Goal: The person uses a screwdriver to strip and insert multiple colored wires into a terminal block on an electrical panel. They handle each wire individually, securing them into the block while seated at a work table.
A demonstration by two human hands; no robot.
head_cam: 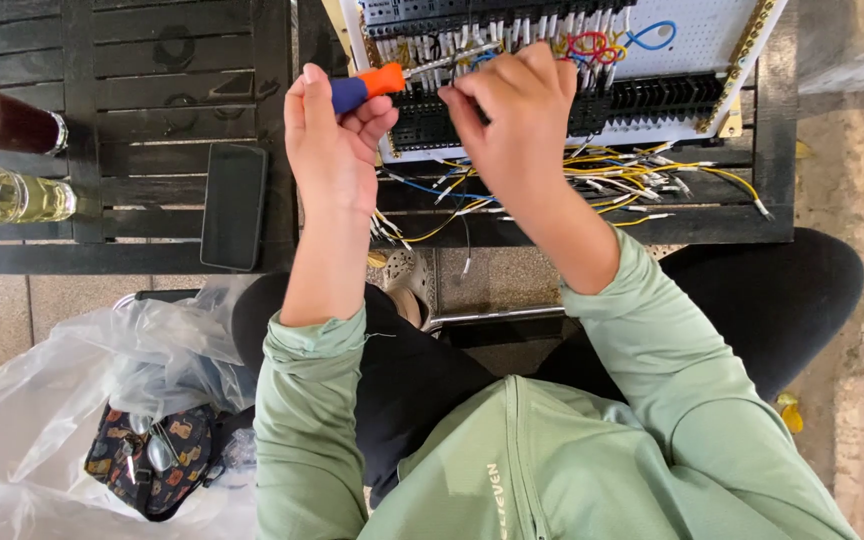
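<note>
Here, the left hand [332, 150] grips a screwdriver [372, 85] at the terminal board [692, 40], the right hand [512, 110] pinches something unseen beside it; a slipped tip could nick the loose wires [612, 185] below the board.

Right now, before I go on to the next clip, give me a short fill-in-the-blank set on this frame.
1. The left hand grips a screwdriver whose handle is orange and ____.
2. The right hand works at the white ____ panel.
3. The dark phone lies on the slatted ____.
4. The glass lies at the ____ edge of the picture.

Missing: blue; wiring; table; left
</note>
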